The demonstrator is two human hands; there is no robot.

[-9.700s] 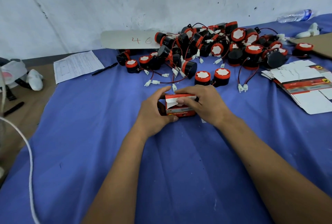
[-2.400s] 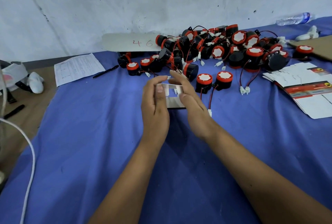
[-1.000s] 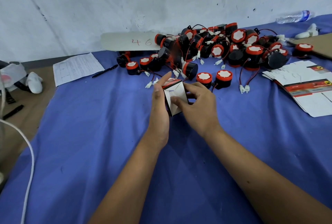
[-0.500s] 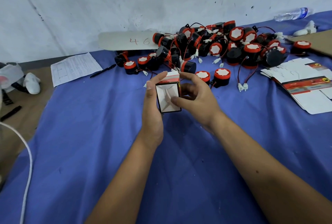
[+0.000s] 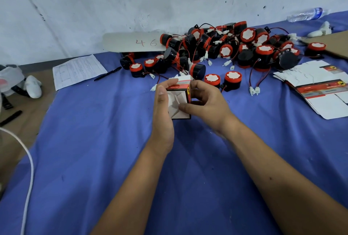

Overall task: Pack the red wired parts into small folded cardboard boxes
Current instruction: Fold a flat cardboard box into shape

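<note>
Above the middle of the blue cloth (image 5: 94,159), both hands hold one small cardboard box (image 5: 179,101) clear of the surface. The left hand (image 5: 162,114) grips the box's left side, thumb laid along the near left edge and fingers curled over the top. The right hand (image 5: 207,106) grips the right side, fingers wrapped behind it and thumb pressing the white folded flaps of the end that faces the camera. That end shows interlocked flaps; the top edge carries a red band, and the right face is dark with a yellow mark.

Just beyond the box, on the far side of the cloth, lies the pile of red wired parts (image 5: 226,46): black round bodies with red caps, thin red and black leads and white plug connectors. Two of them (image 5: 223,81) stand apart from the pile, near the right hand.

To the right lies a stack of flat unfolded box blanks (image 5: 320,87), white with red printed panels. To the far left of the pile lies a pale strip marked "46" (image 5: 131,43). Left of that, a printed sheet (image 5: 77,70) lies with a black pen (image 5: 107,73) beside it. A plastic bottle (image 5: 307,14) lies at the far right by the wall. A white cable (image 5: 28,168) curves along the near left edge.
</note>
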